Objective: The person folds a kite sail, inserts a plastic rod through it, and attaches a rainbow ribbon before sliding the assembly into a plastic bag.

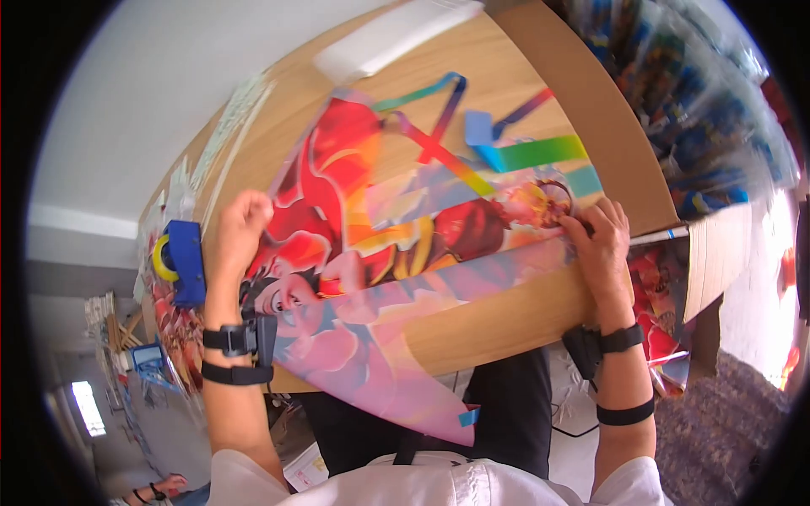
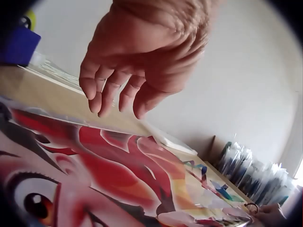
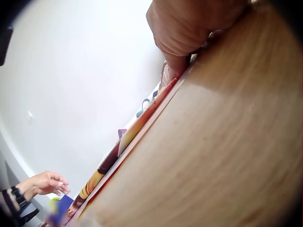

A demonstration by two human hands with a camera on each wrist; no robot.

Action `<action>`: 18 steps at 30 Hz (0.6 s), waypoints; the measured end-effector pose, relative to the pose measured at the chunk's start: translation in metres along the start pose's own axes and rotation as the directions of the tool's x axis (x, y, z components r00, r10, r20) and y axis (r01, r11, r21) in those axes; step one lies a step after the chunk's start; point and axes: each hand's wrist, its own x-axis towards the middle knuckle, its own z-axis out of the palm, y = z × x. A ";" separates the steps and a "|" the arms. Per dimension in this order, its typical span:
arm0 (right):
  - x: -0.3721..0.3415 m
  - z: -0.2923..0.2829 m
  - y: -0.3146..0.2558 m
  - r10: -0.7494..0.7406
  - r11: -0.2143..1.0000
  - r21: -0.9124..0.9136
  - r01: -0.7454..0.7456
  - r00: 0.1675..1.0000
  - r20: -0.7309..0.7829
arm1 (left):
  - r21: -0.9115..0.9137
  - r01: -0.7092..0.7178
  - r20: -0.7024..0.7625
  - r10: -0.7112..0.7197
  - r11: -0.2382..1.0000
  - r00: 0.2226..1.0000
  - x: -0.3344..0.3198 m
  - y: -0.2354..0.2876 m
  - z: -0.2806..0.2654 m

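A thin, kite-like printed sheet (image 1: 316, 181) with a red cartoon figure lies over the wooden table, its near part folded over and its pale pink corner (image 1: 405, 392) hanging past the front edge. Rainbow ribbons (image 1: 451, 160) lie loose across its far side. My right hand (image 1: 603, 240) pinches the sheet's folded edge at the right end; in the right wrist view the fingertips press it close to the tabletop. My left hand (image 1: 242, 228) is raised beside the sheet's left edge. Its fingers hang loosely bent in the left wrist view, above the printed sheet (image 2: 118, 165), holding nothing.
A blue tape dispenser (image 1: 187, 263) with yellow tape stands at the table's left edge. White strips (image 1: 228, 126) lie behind it, and a white plastic bundle (image 1: 392, 38) at the back. Cardboard (image 1: 603, 126) borders the right side, with plastic-wrapped packs (image 1: 683, 110) beyond.
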 end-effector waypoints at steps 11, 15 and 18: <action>0.003 -0.003 -0.009 -0.002 1.000 -0.010 0.003 1.000 0.027 | 0.157 -0.766 0.680 0.494 0.624 0.542 0.051 0.164 0.148; 0.003 -0.003 -0.011 0.027 1.000 0.003 -0.027 0.999 0.037 | 0.212 -0.765 0.628 0.515 0.608 0.584 0.114 0.205 0.225; 0.003 -0.005 -0.010 0.026 1.000 0.006 -0.026 0.999 0.040 | 0.360 -0.625 -0.115 0.698 0.692 0.707 0.123 0.223 0.234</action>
